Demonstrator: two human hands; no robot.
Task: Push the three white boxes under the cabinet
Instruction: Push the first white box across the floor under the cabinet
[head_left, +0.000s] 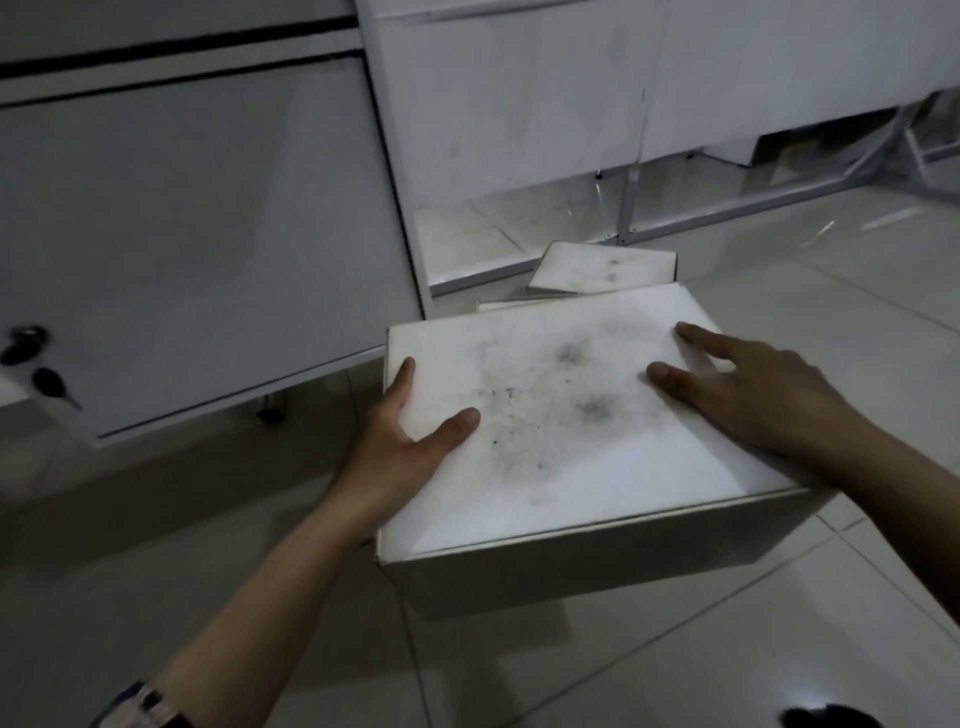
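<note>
Both hands clasp the near box (561, 431), left hand (400, 457) gripping its side, right hand (769, 400) spread flat on top; shoved ahead, it could jam against the two boxes (597, 270) beyond the fingertips.

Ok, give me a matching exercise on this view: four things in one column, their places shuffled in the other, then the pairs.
Things:
1. left hand
2. right hand
3. far white box
4. keys

Places:
A. flat on top of the big white box, right side
B. on the floor by the cabinet base
C. hanging at the lock of the left cabinet door
D. gripping the big box's left edge, thumb on top

Pairs: 1-D, 2-A, 3-B, 4-C
</note>
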